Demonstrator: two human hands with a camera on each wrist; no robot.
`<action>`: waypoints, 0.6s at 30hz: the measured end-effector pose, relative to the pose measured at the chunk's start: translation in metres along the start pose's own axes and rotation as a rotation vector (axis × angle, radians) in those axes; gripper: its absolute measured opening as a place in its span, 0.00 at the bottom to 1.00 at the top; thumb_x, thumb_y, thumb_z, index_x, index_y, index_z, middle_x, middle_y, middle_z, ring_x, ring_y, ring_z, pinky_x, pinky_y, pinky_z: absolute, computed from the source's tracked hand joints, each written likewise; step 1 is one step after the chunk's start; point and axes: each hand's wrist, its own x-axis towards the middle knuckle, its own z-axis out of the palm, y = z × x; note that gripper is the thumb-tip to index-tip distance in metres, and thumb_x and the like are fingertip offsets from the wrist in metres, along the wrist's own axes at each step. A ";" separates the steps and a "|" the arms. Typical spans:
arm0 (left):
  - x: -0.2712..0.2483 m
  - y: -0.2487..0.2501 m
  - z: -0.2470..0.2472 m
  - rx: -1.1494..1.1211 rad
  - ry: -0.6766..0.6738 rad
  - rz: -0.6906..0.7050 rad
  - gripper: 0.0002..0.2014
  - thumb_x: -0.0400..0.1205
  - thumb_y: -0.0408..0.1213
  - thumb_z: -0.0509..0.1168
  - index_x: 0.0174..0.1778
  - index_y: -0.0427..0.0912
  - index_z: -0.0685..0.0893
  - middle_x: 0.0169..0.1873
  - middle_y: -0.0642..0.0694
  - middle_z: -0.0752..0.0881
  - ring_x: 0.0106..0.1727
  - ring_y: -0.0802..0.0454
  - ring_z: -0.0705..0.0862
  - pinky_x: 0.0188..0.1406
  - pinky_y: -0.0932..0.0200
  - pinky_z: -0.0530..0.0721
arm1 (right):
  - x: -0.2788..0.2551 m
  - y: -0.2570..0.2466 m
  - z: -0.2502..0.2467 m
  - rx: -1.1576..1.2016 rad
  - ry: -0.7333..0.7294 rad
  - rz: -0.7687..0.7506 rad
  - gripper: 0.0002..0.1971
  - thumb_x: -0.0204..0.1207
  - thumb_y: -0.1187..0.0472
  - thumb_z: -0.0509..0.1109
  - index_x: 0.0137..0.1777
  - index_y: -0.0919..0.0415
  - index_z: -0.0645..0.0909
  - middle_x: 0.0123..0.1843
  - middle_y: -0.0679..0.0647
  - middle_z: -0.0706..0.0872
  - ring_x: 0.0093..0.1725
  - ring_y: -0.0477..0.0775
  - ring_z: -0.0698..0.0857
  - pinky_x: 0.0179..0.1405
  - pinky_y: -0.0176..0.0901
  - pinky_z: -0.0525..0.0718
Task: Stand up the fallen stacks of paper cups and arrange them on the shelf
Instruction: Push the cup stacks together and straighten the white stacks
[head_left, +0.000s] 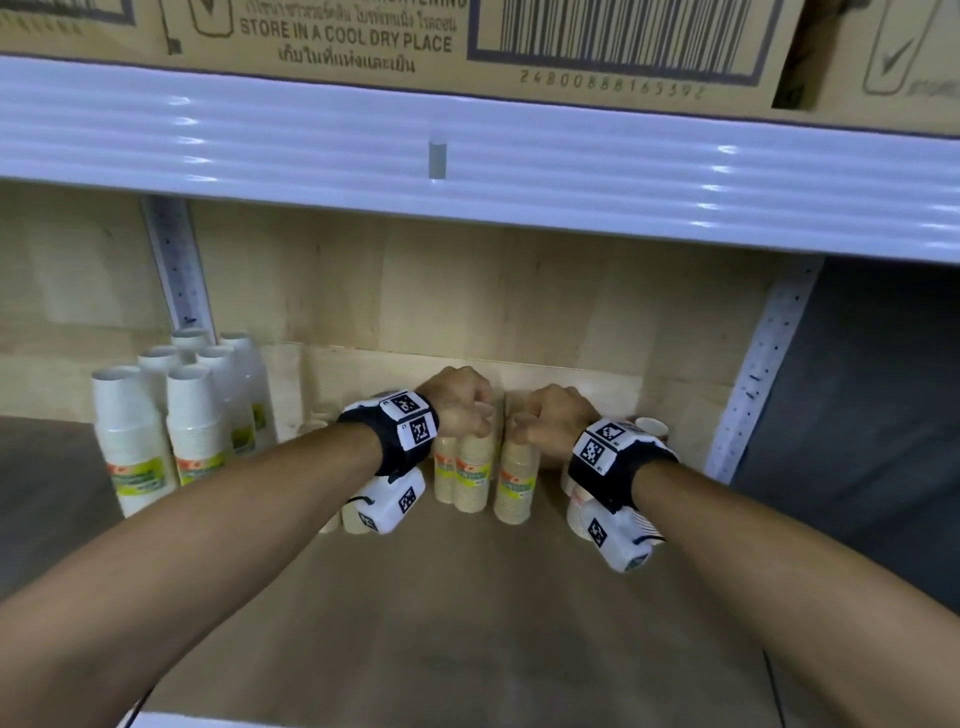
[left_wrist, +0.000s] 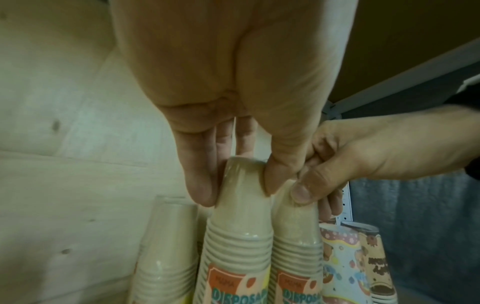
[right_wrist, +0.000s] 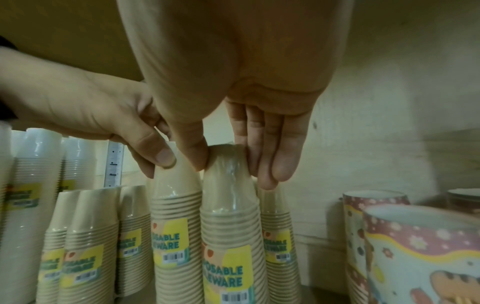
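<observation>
Left hand (head_left: 460, 400) pinches top of upright tan cup stack (head_left: 474, 470), thumb against fingers; right hand (head_left: 553, 415) pinches neighbouring tan stack (head_left: 514, 480) likewise; both stacks ribbed, tapered, glossy film-wrapped, yellow-labelled, touching, mid wooden shelf (head_left: 467, 597); white cup stacks (head_left: 171, 431) upright left; patterned cups (right_wrist: 415, 246) right.

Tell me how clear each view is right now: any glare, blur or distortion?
Head view: glare streaks on the white shelf edge, lower shelf dim. Left wrist view: the left hand looms large, patterned cups soft. Right wrist view: plastic wrap glints on the brown stack the right hand holds.
</observation>
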 end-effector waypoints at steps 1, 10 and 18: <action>0.004 0.003 0.001 0.001 0.002 0.005 0.18 0.72 0.41 0.76 0.58 0.47 0.86 0.56 0.49 0.86 0.53 0.50 0.84 0.47 0.58 0.82 | 0.000 0.002 -0.002 -0.019 0.006 -0.009 0.11 0.70 0.55 0.73 0.29 0.52 0.75 0.33 0.49 0.81 0.36 0.53 0.82 0.26 0.39 0.71; 0.034 0.015 0.012 0.119 -0.027 0.004 0.12 0.75 0.37 0.73 0.54 0.41 0.86 0.50 0.45 0.87 0.49 0.46 0.85 0.45 0.54 0.86 | 0.026 0.020 0.007 -0.074 0.022 -0.003 0.12 0.74 0.56 0.69 0.31 0.50 0.72 0.36 0.48 0.78 0.46 0.59 0.84 0.38 0.43 0.75; 0.047 0.017 0.022 0.205 -0.078 0.025 0.09 0.75 0.37 0.73 0.49 0.39 0.87 0.45 0.42 0.88 0.43 0.45 0.86 0.32 0.58 0.79 | 0.047 0.030 0.021 -0.049 0.027 0.031 0.09 0.73 0.54 0.66 0.33 0.50 0.71 0.37 0.49 0.77 0.42 0.57 0.80 0.36 0.42 0.72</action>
